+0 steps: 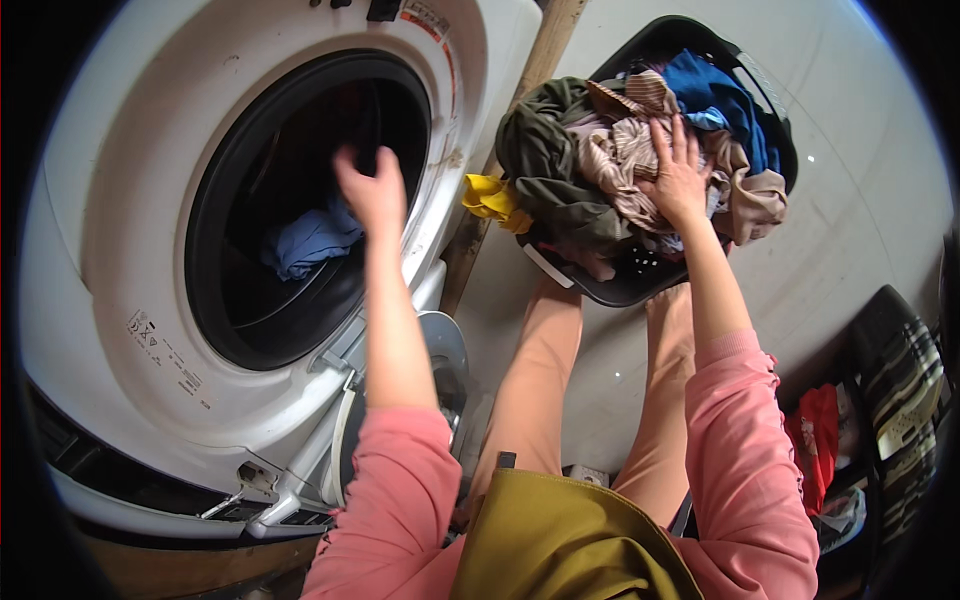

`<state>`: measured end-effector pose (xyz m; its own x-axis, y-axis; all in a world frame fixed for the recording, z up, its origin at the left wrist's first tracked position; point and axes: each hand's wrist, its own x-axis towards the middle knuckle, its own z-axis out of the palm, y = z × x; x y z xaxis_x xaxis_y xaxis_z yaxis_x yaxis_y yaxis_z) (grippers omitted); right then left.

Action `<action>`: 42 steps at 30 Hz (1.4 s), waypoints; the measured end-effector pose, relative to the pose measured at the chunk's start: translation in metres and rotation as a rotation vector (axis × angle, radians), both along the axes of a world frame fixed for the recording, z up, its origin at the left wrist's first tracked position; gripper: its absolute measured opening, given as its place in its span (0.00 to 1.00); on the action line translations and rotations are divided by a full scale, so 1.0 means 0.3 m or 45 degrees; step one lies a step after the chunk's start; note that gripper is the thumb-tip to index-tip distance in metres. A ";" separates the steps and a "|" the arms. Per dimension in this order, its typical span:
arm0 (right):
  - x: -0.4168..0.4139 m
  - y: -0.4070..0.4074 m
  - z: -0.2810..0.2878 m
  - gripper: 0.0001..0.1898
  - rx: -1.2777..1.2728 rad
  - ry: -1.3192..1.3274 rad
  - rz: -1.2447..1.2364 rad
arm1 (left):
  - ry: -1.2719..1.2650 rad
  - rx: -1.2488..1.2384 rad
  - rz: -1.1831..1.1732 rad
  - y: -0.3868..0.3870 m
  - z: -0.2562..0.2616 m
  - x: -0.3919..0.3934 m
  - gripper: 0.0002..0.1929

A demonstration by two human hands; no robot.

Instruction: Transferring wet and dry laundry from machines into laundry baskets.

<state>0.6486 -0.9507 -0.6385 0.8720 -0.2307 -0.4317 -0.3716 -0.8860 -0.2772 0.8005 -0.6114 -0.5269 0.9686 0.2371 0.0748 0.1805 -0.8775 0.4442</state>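
My left hand (373,191), blurred by motion, is at the round opening of a white front-loading washing machine (135,247), its thumb and fingers apart. Just below and left of it, a blue cloth (311,240) lies inside the dark drum; I see no grip on it. My right hand (679,169) rests with spread fingers on a striped beige garment (619,161). That garment tops a heap in a black plastic laundry basket (626,292). Around it are a dark green garment (551,142), a blue garment (709,82) and a yellow cloth (491,199) hanging over the side.
The machine's door (442,352) stands open below the opening. A wooden beam (551,45) lies on the floor between machine and basket. My legs extend up to the basket's near edge. At the lower right is a dark rack or container with a red item (817,439).
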 end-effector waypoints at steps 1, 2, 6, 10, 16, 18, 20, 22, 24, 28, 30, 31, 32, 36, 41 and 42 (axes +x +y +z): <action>0.000 -0.008 -0.012 0.56 -0.004 -0.001 0.000 | 0.124 0.260 0.160 0.088 -0.020 0.067 0.37; 0.015 0.013 -0.016 0.56 0.018 -0.047 0.002 | 0.399 0.490 0.299 0.257 -0.048 0.157 0.42; 0.014 0.050 -0.053 0.56 0.080 -0.182 -0.019 | 0.603 0.434 0.318 0.686 -0.239 0.329 0.47; -0.001 0.008 -0.073 0.55 0.060 -0.200 -0.014 | 0.703 0.265 0.266 0.776 -0.482 0.226 0.44; 0.075 0.065 -0.052 0.54 0.240 -0.325 -0.092 | 0.649 0.220 0.193 1.058 -0.267 0.421 0.39; 0.081 0.089 -0.048 0.54 0.187 -0.252 -0.057 | 0.661 0.169 0.206 0.936 -0.238 0.357 0.38; 0.011 -0.012 -0.058 0.55 0.013 0.000 0.006 | 0.582 -0.270 0.282 0.574 -0.276 0.160 0.32; 0.034 -0.026 -0.017 0.56 -0.011 0.111 -0.001 | 0.200 -0.572 0.419 0.322 -0.071 0.112 0.25; 0.090 0.020 0.078 0.53 -0.052 0.124 0.030 | 0.231 -0.822 0.339 0.181 0.138 0.050 0.13; 0.098 0.112 0.300 0.40 0.301 -0.547 -0.087 | 0.340 -1.550 0.301 -0.171 0.332 -0.216 0.16; 0.052 0.191 0.378 0.36 1.063 -0.531 -0.451 | 0.506 -1.952 0.401 -0.324 0.384 -0.372 0.20; 0.026 0.193 0.350 0.36 1.866 -0.239 -0.745 | 0.648 -2.128 0.376 -0.400 0.392 -0.447 0.23; 0.008 0.157 0.363 0.36 1.837 -0.239 -0.745 | 0.783 -2.278 0.358 -0.458 0.393 -0.516 0.27; -0.031 0.004 0.463 0.36 1.752 -0.254 -0.892 | 0.946 -2.576 0.277 -0.625 0.488 -0.619 0.26; -0.070 -0.092 0.537 0.36 1.730 -0.239 -1.081 | 0.775 -1.827 0.004 -0.596 0.349 -0.558 0.28; -0.056 -0.121 0.527 0.37 1.283 -0.368 -0.904 | 0.804 -1.420 -0.067 -0.569 0.262 -0.543 0.28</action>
